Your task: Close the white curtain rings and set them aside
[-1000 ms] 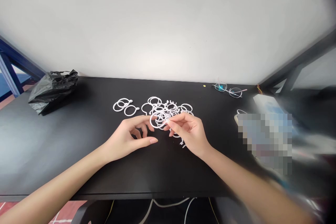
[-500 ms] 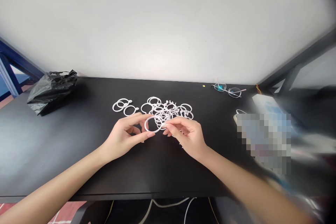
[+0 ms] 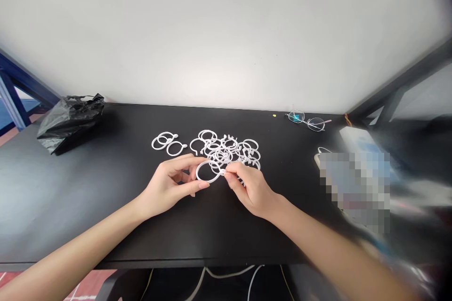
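Both hands meet over the middle of a black table. A white plastic ring is held between them. My left hand pinches its left side with thumb and fingers. My right hand pinches its right side, where the clasp sits. Just behind the hands lies a pile of white rings, several of them overlapping. A small group of three white rings lies apart to the left of the pile.
A crumpled black plastic bag sits at the table's far left. Round glasses lie at the back right by the wall. A blurred-out object occupies the right side. Cables hang under the table's front edge.
My right hand lifted one ring off the pile and brought it toward me. My left hand closed onto its left side, and both hands now pinch it.
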Tool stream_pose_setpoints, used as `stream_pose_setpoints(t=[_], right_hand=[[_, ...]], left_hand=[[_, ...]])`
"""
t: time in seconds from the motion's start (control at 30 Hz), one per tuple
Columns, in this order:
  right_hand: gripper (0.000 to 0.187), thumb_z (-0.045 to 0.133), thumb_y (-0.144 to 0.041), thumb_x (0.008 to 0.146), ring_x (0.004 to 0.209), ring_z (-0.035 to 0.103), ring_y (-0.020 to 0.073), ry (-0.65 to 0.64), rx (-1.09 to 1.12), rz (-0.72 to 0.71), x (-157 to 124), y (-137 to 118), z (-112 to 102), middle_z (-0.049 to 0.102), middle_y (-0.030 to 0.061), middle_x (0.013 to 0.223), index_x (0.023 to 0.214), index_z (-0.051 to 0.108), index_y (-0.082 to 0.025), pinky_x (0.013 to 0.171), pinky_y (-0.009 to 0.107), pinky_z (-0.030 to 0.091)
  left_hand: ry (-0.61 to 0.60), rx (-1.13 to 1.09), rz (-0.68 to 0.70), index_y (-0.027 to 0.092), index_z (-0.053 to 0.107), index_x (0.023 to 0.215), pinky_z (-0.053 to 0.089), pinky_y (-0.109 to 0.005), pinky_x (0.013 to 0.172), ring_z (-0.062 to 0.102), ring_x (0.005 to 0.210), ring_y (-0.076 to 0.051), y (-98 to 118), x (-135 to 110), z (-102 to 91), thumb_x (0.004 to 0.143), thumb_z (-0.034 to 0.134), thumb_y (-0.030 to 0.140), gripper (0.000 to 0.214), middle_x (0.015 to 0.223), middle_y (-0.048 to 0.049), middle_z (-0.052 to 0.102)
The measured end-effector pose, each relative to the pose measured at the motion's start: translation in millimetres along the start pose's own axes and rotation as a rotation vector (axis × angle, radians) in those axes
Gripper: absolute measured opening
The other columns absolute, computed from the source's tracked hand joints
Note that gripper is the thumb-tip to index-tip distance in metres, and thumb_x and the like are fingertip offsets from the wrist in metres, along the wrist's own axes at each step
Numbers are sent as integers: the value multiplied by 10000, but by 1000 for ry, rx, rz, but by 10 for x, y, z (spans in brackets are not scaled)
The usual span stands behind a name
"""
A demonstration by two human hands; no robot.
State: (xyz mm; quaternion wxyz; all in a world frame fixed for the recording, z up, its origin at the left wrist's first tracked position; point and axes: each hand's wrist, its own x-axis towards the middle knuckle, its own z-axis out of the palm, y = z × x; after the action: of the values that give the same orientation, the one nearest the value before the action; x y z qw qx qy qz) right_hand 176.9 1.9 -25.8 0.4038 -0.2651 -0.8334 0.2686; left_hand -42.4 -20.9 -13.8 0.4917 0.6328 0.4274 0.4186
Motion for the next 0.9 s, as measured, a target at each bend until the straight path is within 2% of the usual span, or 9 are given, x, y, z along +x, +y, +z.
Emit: stream_pose_setpoints(t=[0.33,0.6,0.73,0.9], right_hand=[[137,408,-223,988,498,427,91,-22,70,26,-13,-5,6,463,-50,630,861,459,-216,493,210,379],[108,422,-227,984,523,458,103,-1,-53,-1,-20,6,13,513,-28,659,916,505,-208,505,218,408],[87,472,-213,966,585,558,116,69,-72,-3,-27,-1,26,591,-9,703,986,556,-205,566,229,482],[110,563,-199,923,709,665,142,150,25,-12,-24,-11,52,676,25,828,1025,599,-212,663,259,567]], left_hand=[[-44,-63,-23,173,699,1109,588,-212,478,552,643,-100,-25,11,-7,800,732,310,340,889,-48,609],[4,-36,-14,178,703,1091,589,-212,486,560,613,-89,-24,7,4,785,748,292,330,885,-39,618],[49,11,2,178,700,1086,588,-216,500,552,605,-88,-31,3,11,768,764,295,344,854,-29,616],[74,127,70,184,704,1079,550,-213,517,510,573,-84,-11,1,4,771,758,301,334,740,6,565]])
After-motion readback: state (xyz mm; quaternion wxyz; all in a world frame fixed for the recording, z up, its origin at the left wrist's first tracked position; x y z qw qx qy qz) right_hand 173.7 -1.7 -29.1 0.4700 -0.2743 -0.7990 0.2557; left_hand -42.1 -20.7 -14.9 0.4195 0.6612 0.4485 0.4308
